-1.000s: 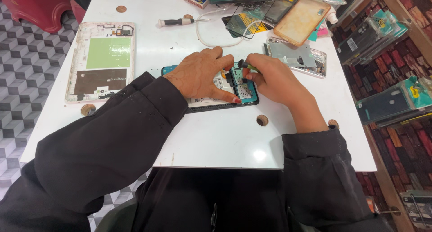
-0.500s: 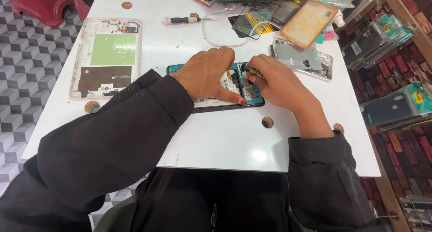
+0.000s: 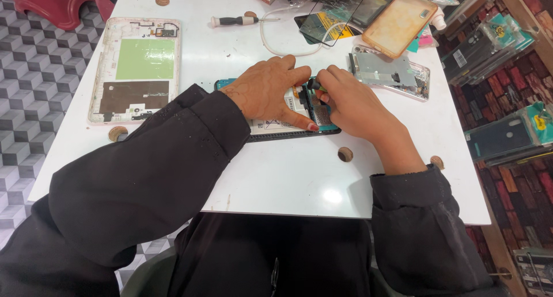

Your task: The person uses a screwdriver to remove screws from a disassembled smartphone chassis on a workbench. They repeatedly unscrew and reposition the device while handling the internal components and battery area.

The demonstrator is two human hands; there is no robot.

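Observation:
An opened phone (image 3: 288, 124) with a teal circuit board lies flat at the middle of the white table (image 3: 288, 176). My left hand (image 3: 268, 92) rests palm-down on it, fingers spread over the battery area and pressing it to the table. My right hand (image 3: 351, 104) is at the phone's right end, its fingertips pinched on a small dark tool (image 3: 314, 85) whose tip touches the board. Most of the phone is hidden under both hands.
An open tablet shell (image 3: 137, 69) with a green panel lies at the left. A screwdriver (image 3: 233, 21) and a white cable (image 3: 285, 44) lie behind my hands. A metal phone frame (image 3: 389, 73), a tan phone case (image 3: 400, 25) and a glass screen (image 3: 331, 21) sit back right.
Both hands stay on the opened phone. The view has shifted slightly; my right fingertips have worked a little at the board's upper end.

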